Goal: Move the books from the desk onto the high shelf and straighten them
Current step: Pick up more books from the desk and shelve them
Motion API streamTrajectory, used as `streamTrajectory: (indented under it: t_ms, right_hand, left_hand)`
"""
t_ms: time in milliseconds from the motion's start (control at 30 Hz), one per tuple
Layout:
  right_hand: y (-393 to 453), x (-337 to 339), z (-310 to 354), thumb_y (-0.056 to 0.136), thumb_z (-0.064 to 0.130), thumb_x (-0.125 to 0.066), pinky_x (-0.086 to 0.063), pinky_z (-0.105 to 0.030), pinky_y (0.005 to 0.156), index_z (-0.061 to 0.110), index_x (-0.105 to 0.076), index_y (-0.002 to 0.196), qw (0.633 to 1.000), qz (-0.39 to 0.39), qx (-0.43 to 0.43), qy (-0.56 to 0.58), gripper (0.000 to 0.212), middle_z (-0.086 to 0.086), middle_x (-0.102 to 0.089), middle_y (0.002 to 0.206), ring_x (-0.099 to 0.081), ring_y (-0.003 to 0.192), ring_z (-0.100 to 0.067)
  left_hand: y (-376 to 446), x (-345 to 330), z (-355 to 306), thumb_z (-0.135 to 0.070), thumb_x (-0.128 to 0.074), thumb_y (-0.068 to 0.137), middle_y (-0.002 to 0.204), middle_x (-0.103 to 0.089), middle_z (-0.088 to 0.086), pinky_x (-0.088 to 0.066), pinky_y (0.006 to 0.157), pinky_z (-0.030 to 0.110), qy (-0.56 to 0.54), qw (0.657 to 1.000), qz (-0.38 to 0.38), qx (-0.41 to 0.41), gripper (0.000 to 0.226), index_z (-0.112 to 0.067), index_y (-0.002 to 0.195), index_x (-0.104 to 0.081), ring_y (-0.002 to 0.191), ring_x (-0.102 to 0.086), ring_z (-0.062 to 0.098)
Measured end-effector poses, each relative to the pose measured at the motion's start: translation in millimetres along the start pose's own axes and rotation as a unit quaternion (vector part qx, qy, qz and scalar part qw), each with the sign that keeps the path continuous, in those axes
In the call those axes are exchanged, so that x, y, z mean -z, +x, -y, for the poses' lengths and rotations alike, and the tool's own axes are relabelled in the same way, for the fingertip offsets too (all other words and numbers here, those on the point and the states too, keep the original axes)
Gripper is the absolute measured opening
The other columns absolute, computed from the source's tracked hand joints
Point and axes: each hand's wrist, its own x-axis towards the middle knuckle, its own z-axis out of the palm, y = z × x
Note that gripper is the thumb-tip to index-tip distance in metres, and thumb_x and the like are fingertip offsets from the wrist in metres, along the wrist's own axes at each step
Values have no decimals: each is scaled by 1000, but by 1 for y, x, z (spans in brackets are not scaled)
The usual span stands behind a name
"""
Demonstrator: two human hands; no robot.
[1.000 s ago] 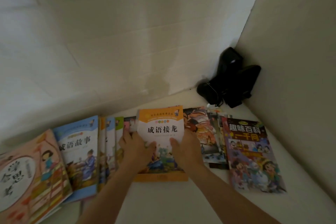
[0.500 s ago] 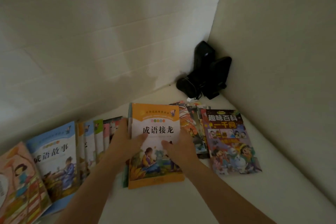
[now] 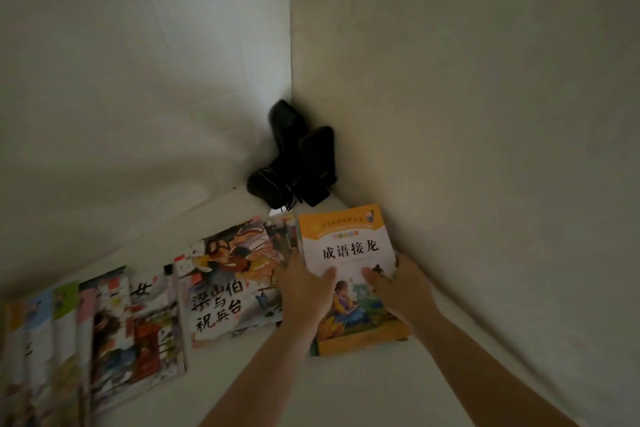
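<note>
An orange-and-white book [image 3: 346, 239] lies on the white shelf [image 3: 346, 392], close to the right side wall. My left hand [image 3: 303, 291] grips its left edge with the thumb on the cover. My right hand [image 3: 403, 288] grips its right edge the same way. Left of it a butterfly-cover book [image 3: 225, 288] lies flat and overlaps other books behind it. Further left are a collage-cover book [image 3: 138, 326] and several thin books [image 3: 41, 340] fanned out on the shelf.
Black speakers with cables [image 3: 294, 159] stand in the back corner, just behind the orange book. The back wall [image 3: 138, 97] and the right side wall [image 3: 485, 149] close off the shelf. Bare shelf surface lies in front of the books.
Both hands have carried the orange book to the right, from the middle of the row to the side wall. The cartoon-cover book that lay at the right is no longer visible.
</note>
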Motion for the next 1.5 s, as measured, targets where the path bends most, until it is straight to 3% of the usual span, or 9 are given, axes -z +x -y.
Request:
streamTrajectory:
  t_ms: [100, 167, 300, 400, 700, 867, 1100, 1300, 1500]
  right_hand:
    - [14, -19, -9, 67, 63, -66, -55, -43, 84, 11, -56, 112, 999, -4, -4, -50, 70, -11, -61, 111, -61, 98, -31]
    - [13, -21, -11, 74, 52, -72, -55, -38, 81, 10, -56, 111, 1000, -5, -7, -25, 59, -12, -61, 109, -62, 94, -29]
    - [6, -16, -10, 78, 38, -77, -50, -30, 74, 11, -55, 109, 1000, -15, 1, 12, 47, -10, -61, 108, -61, 91, -25]
    - [-11, -14, -12, 79, 30, -78, -54, -34, 74, 14, -54, 108, 996, -3, 13, 87, 41, -4, -65, 103, -63, 89, -21]
    - [-93, 3, -32, 75, -10, -74, -56, -20, 71, 19, -41, 134, 945, -36, 164, 282, 74, 6, -66, 110, -68, 95, -7]
    - [-117, -6, -39, 83, -3, -69, -50, -10, 68, 18, -45, 126, 944, -46, 206, 252, 53, 17, -65, 102, -63, 89, 4]
    - [-139, -21, -67, 88, 9, -64, -45, -16, 63, 22, -40, 127, 948, -72, 201, 235, 48, 5, -56, 94, -51, 71, -14]
    - [-157, -26, -79, 94, 8, -55, -45, -10, 71, 27, -39, 118, 947, -56, 213, 235, 34, 9, -60, 101, -60, 85, 0]
    - [-166, -6, -38, 93, 12, -60, -43, -9, 65, 18, -47, 120, 939, -62, 244, 234, 30, 20, -62, 86, -61, 79, 1]
  left_hand:
    - [12, -1, 14, -38, -69, 76, 132, -46, 6, -42, 104, 38, 110, 994, -12, 5, 59, -20, 128, -49, 127, -42, 28]
    - [11, 5, 10, -42, -67, 75, 129, -46, 5, -41, 104, 41, 189, 982, -13, -8, 48, -20, 116, -55, 125, -40, 28]
    - [10, 13, -8, 0, -71, 79, 90, -68, -4, -53, 61, 22, -13, 999, 28, 43, 23, -17, 92, -64, 79, -64, 12]
    - [10, 24, -12, 10, -74, 73, 102, -72, 6, -55, 81, 39, -150, 979, 72, 117, 34, -8, 101, -67, 90, -66, 23]
    - [-60, 57, 24, -37, -68, 86, 155, -28, -19, -26, 116, 44, -69, 961, 208, -170, 85, -47, 149, -12, 143, -28, 7]
    - [-92, 54, 48, -14, -69, 88, 146, -44, -10, -51, 97, 33, -91, 961, 192, -179, 77, -38, 145, -23, 127, -52, 6]
    - [-117, 39, 73, -4, -66, 88, 137, -50, -14, -47, 100, 23, -92, 973, 122, -174, 74, -37, 139, -24, 123, -52, 0]
    - [-125, 36, 79, 2, -61, 90, 113, -53, -41, -42, 83, 4, -66, 969, 111, -210, 63, -40, 124, -28, 105, -54, -20]
    - [-144, 69, 53, -11, -62, 82, 129, -57, -18, -52, 96, 38, -97, 965, 57, -235, 70, -24, 142, -30, 118, -59, 9]
